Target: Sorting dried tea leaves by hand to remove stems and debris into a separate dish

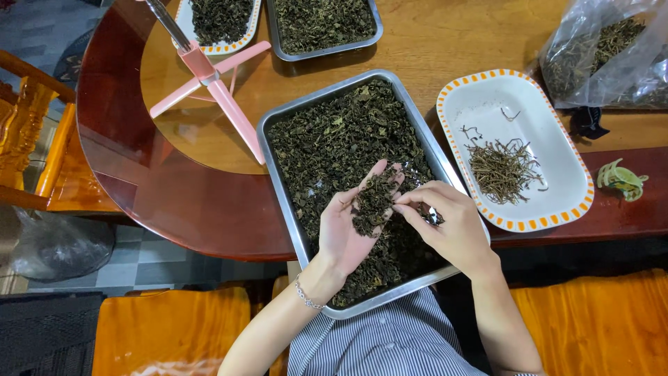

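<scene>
A metal tray (pixel 278 184) full of dark dried leaves sits at the table's near edge, partly over my lap. My left hand (pixel 344 233) lies palm up above it, cupping a small heap of dried leaves (pixel 374 202). My right hand (pixel 449 226) is beside it, fingertips pinched into that heap at the palm's edge. To the right stands a white oval dish (pixel 487 104) with an orange dotted rim, holding a small pile of thin brown stems (pixel 502 169).
A pink tripod stand (pixel 212 80) stands on the glass-topped wooden table. Two more trays of dried leaves (pixel 323 24) sit at the far edge. A clear plastic bag of leaves (pixel 602 52) lies far right, a green band (pixel 621 179) near it. Wooden chairs flank me.
</scene>
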